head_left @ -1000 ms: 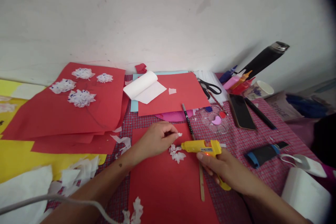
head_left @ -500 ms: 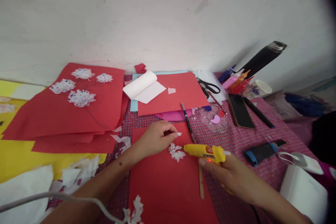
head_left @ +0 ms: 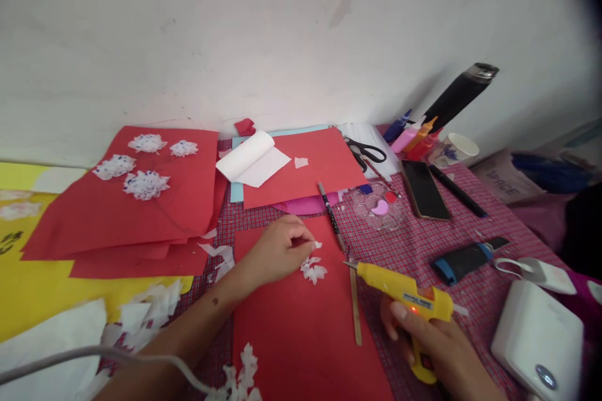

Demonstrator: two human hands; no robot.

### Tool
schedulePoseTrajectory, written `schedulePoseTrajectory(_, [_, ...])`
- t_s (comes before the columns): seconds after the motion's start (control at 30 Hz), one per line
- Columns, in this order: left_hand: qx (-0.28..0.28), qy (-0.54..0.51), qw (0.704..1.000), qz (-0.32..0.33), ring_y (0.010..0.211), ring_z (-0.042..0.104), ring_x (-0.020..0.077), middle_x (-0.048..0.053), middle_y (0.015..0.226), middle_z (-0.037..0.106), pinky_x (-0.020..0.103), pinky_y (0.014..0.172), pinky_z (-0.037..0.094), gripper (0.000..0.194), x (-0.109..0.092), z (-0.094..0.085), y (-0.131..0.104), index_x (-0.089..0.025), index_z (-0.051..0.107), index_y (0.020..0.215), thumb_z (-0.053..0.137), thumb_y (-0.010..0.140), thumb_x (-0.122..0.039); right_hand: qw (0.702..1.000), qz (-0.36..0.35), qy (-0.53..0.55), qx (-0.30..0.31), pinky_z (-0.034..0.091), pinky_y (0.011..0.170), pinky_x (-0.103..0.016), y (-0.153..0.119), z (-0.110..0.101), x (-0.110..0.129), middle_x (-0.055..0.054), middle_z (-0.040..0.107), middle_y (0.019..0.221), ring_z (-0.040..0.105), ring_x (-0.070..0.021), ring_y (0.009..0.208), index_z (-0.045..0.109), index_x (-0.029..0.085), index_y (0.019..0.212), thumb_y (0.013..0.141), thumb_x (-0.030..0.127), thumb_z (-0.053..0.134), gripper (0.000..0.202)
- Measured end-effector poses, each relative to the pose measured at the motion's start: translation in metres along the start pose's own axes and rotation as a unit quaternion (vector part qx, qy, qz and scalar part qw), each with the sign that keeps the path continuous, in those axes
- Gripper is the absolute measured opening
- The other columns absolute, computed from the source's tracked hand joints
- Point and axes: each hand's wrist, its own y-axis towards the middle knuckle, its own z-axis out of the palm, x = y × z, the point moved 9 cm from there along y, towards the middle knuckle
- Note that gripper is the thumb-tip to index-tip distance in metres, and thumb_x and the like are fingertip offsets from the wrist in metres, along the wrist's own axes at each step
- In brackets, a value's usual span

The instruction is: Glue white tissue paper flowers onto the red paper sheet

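Observation:
My left hand (head_left: 283, 249) pinches a small piece of white paper (head_left: 318, 245) between thumb and fingertips, above a red sheet (head_left: 301, 332). Just below those fingertips, a little cluster of white paper petals (head_left: 313, 270) lies on the sheet. To the right, my right hand (head_left: 423, 335) is wrapped around a yellow hot glue gun (head_left: 407, 291), whose red light glows. Its metal nozzle points left, apart from the petals and over a wooden stick (head_left: 355, 307). More crinkled white paper (head_left: 243, 373) lies at the sheet's near edge.
At left, a red sheet bears several white paper flowers (head_left: 147, 185). Farther back are a white paper roll (head_left: 254, 156), scissors (head_left: 364, 151) and a paint palette (head_left: 380, 208). A phone (head_left: 426, 189) and a black bottle (head_left: 463, 94) stand right. A grey cable (head_left: 141, 357) crosses the near left.
My right hand has drawn the glue gun to the right, away from the petal cluster. My left hand keeps its pinch almost in place. The view has shifted slightly.

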Motion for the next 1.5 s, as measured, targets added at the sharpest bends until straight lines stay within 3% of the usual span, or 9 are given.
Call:
schedulePoseTrajectory(0.17, [-0.043, 0.068, 0.997, -0.012, 0.079, 0.057, 0.0172, 0.005, 0.082, 0.063, 0.031, 0.074, 0.045, 0.017, -0.001, 0.004, -0.009, -0.019, 0.074, 0.074, 0.061, 0.085, -0.019, 1.0, -0.003, 0.017, -0.006, 0.029, 0.046, -0.027, 0.001, 0.001, 0.002, 0.0, 0.05, 0.047, 0.042, -0.0127, 0.045, 0.058, 0.02, 0.064, 0.084, 0.074, 0.053, 0.058])
schedulePoseTrajectory(0.63, [-0.047, 0.176, 0.983, -0.015, 0.076, 0.056, 0.0174, 0.004, 0.076, 0.059, 0.032, 0.073, 0.043, 0.03, -0.005, 0.009, -0.013, -0.02, 0.07, 0.064, 0.055, 0.089, -0.023, 0.999, -0.016, 0.036, -0.006, 0.031, 0.046, -0.026, -0.002, 0.002, 0.008, 0.0, 0.049, 0.049, 0.042, -0.0122, 0.046, 0.059, 0.019, 0.064, 0.084, 0.073, 0.055, 0.057])
schedulePoseTrajectory(0.83, [0.008, 0.144, 0.989, 0.009, 0.08, 0.059, 0.0173, 0.004, 0.084, 0.065, 0.031, 0.079, 0.046, 0.025, -0.004, 0.005, -0.015, -0.02, 0.072, 0.075, 0.052, 0.088, -0.015, 0.999, -0.028, 0.041, 0.005, 0.029, 0.046, -0.026, 0.001, 0.003, 0.006, 0.001, 0.05, 0.048, 0.041, -0.0116, 0.045, 0.059, 0.019, 0.066, 0.086, 0.071, 0.055, 0.056])
schedulePoseTrajectory(0.9, [0.018, 0.136, 0.99, 0.031, 0.085, 0.06, 0.0183, 0.005, 0.09, 0.066, 0.031, 0.08, 0.047, 0.025, -0.007, 0.002, -0.014, -0.021, 0.074, 0.092, 0.051, 0.086, -0.012, 0.999, -0.034, 0.039, 0.006, 0.029, 0.045, -0.026, 0.001, 0.002, 0.007, 0.001, 0.05, 0.048, 0.041, -0.0118, 0.045, 0.059, 0.019, 0.065, 0.086, 0.071, 0.054, 0.056])
schedulePoseTrajectory(1.03, [0.076, 0.16, 0.979, 0.098, 0.095, 0.057, 0.0199, 0.007, 0.1, 0.063, 0.032, 0.083, 0.046, 0.053, -0.018, 0.007, -0.012, -0.024, 0.064, 0.127, 0.044, 0.083, -0.001, 0.999, -0.026, 0.044, 0.002, 0.028, 0.046, -0.026, 0.001, 0.002, 0.007, 0.001, 0.049, 0.048, 0.042, -0.0116, 0.045, 0.059, 0.019, 0.065, 0.085, 0.072, 0.055, 0.057])
schedulePoseTrajectory(1.23, [0.163, 0.192, 0.956, 0.149, 0.09, 0.057, 0.0178, 0.006, 0.097, 0.063, 0.029, 0.08, 0.044, 0.041, -0.027, 0.02, -0.006, -0.024, 0.072, 0.108, 0.043, 0.088, -0.002, 0.998, -0.027, 0.053, 0.009, 0.027, 0.046, -0.026, 0.001, 0.004, 0.007, 0.001, 0.049, 0.048, 0.041, -0.011, 0.045, 0.059, 0.019, 0.065, 0.086, 0.071, 0.055, 0.056])
schedulePoseTrajectory(1.5, [0.183, 0.21, 0.945, 0.17, 0.085, 0.059, 0.0171, 0.006, 0.092, 0.064, 0.027, 0.076, 0.044, 0.033, -0.028, 0.02, -0.001, -0.021, 0.071, 0.101, 0.042, 0.092, -0.007, 0.998, -0.024, 0.058, -0.004, 0.027, 0.045, -0.025, -0.001, 0.003, 0.007, 0.002, 0.049, 0.049, 0.041, -0.0104, 0.045, 0.06, 0.018, 0.067, 0.086, 0.069, 0.057, 0.054])
